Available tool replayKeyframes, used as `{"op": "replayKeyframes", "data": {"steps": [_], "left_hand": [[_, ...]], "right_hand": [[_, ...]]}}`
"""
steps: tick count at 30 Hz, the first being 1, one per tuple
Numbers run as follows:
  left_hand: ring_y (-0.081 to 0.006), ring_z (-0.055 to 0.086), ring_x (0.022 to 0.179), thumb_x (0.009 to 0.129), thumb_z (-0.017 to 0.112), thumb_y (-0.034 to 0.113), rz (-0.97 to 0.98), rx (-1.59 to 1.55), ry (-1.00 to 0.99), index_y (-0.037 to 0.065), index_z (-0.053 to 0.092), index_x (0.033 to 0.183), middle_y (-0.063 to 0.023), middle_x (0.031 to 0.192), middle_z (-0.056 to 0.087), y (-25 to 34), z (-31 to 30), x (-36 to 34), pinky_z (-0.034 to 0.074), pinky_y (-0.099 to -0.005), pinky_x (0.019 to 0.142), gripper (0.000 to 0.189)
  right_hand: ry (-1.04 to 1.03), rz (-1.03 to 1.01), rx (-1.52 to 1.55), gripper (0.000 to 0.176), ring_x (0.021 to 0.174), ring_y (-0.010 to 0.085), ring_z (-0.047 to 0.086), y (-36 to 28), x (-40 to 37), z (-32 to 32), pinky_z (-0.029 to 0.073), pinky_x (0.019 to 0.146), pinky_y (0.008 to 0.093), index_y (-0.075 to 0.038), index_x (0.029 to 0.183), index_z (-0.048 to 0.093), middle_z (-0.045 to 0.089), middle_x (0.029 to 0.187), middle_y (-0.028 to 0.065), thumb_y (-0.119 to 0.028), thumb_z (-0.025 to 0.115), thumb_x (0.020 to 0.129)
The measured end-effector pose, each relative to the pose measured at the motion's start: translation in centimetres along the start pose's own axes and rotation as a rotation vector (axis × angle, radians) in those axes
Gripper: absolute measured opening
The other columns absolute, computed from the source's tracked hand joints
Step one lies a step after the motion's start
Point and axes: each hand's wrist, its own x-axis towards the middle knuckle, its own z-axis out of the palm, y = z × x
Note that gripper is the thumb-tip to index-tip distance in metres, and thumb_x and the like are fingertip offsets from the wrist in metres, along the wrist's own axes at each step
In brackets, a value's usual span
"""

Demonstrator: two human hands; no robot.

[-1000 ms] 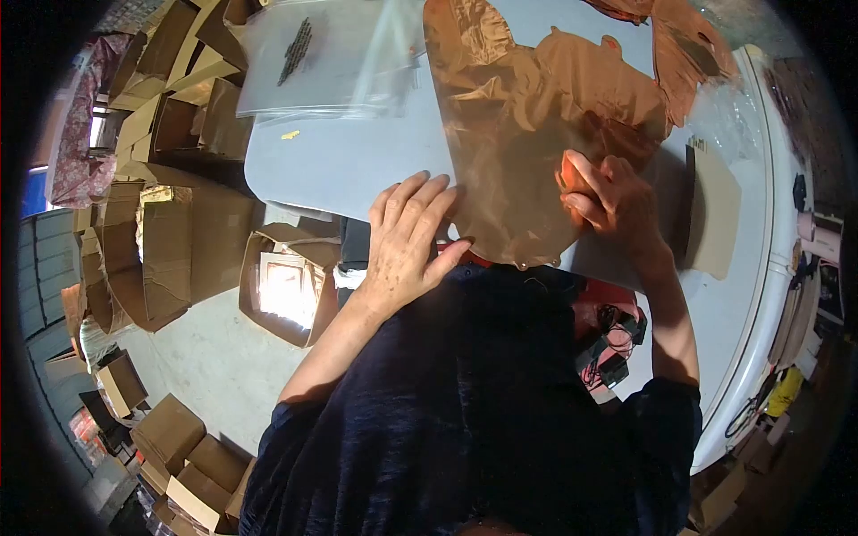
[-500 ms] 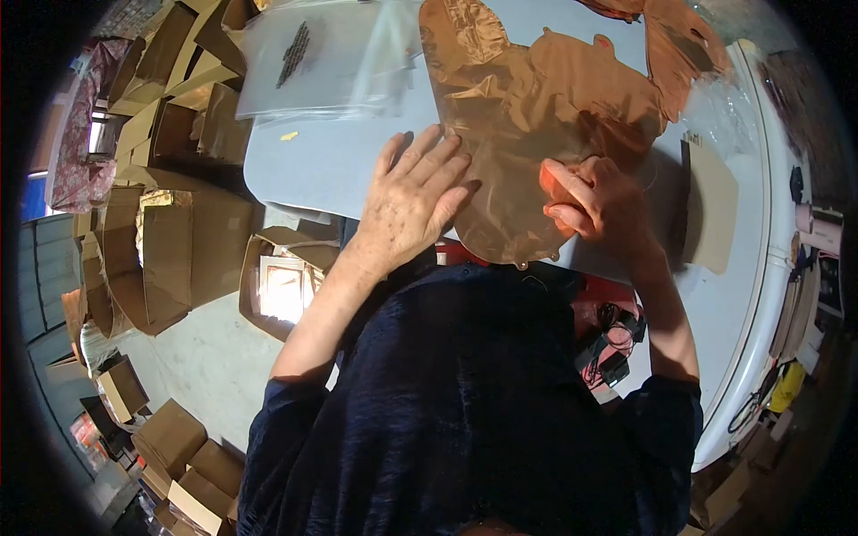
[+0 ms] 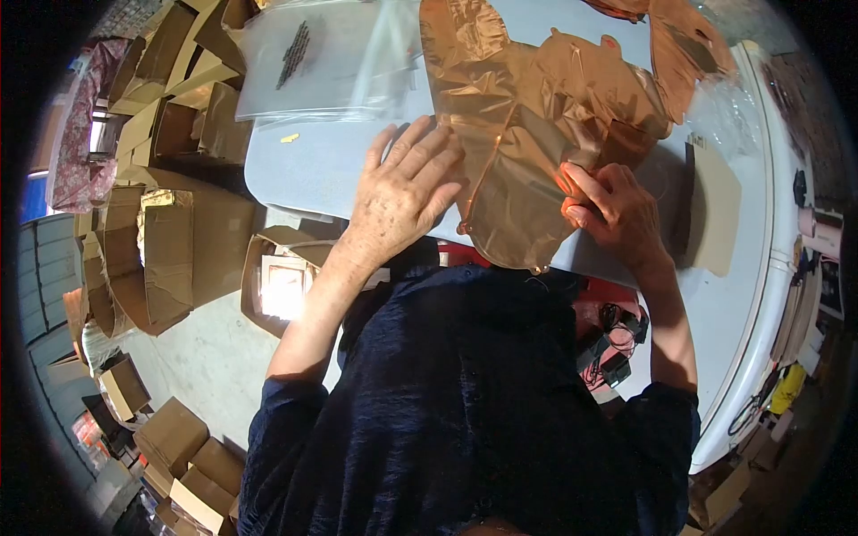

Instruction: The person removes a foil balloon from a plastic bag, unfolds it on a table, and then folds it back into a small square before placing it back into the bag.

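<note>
A flat, copper-coloured foil balloon [image 3: 527, 201] lies on the pale table, creased down its middle, its rounded lower end at the table's front edge. My left hand [image 3: 398, 183] is open, palm down, with its fingertips at the foil's left edge. On the right, my right hand [image 3: 612, 210] is closed, thumb and fingers pinching a fold of the foil. Small tabs stick out along the lower rim of the balloon. More copper foil pieces [image 3: 684, 54] lie at the far right of the table.
Clear plastic bags [image 3: 326, 62] with dark print lie at the back left, near a small yellow scrap [image 3: 289, 138]. A cardboard sheet [image 3: 710, 210] and crumpled clear plastic [image 3: 728, 112] are on the right. Open cardboard boxes [image 3: 210, 237] stand left; black adapters [image 3: 615, 366] hang below the table.
My right hand has shifted slightly right with the foil pinched, and a crease now runs down the foil's middle. My left hand has moved a little left.
</note>
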Motion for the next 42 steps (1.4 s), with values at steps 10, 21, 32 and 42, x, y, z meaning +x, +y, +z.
{"op": "replayKeyframes", "data": {"steps": [10, 21, 32, 42], "left_hand": [[-0.0314, 0.048, 0.146, 0.097, 0.069, 0.027, 0.167, -0.141, -0.032, 0.011, 0.061, 0.144, -0.0121, 0.153, 0.056, 1.1, 0.8, 2.3, 0.034, -0.0512, 0.123, 0.050], [-0.0330, 0.049, 0.144, 0.098, 0.069, 0.026, 0.150, -0.152, -0.062, 0.014, 0.058, 0.149, -0.0139, 0.150, 0.057, 1.5, 0.8, 2.3, 0.037, -0.0505, 0.121, 0.054], [-0.0363, 0.052, 0.138, 0.095, 0.071, 0.027, 0.157, -0.164, -0.045, 0.010, 0.067, 0.137, -0.0167, 0.146, 0.058, 1.7, 0.7, 2.4, 0.039, -0.0511, 0.118, 0.045], [-0.0355, 0.053, 0.136, 0.092, 0.075, 0.026, 0.144, -0.100, -0.012, 0.009, 0.067, 0.136, -0.0167, 0.144, 0.058, 1.6, 1.1, 1.9, 0.041, -0.0502, 0.114, 0.048]], "right_hand": [[0.040, -0.045, 0.007, 0.056, 0.084, 0.0263, 0.061, -0.1, 0.7, 0.3, 0.055, 0.071, 0.0413, -0.018, 0.134, 0.069, 0.056, 0.089, 0.0061, -0.026, 0.081, 0.080], [0.319, 0.096, -0.176, 0.053, 0.090, 0.0315, 0.067, 3.9, 4.5, 0.0, 0.058, 0.074, 0.0424, -0.015, 0.133, 0.060, 0.061, 0.097, 0.0105, -0.032, 0.081, 0.087], [0.355, 0.043, -0.179, 0.042, 0.089, 0.0327, 0.066, 7.3, 7.6, 2.8, 0.057, 0.077, 0.0435, -0.014, 0.131, 0.067, 0.061, 0.098, 0.0108, -0.028, 0.075, 0.092], [0.393, 0.286, -0.280, 0.031, 0.095, 0.0381, 0.067, 12.6, 10.5, 4.2, 0.055, 0.080, 0.0499, -0.011, 0.123, 0.066, 0.064, 0.102, 0.0158, -0.016, 0.070, 0.093]]}}
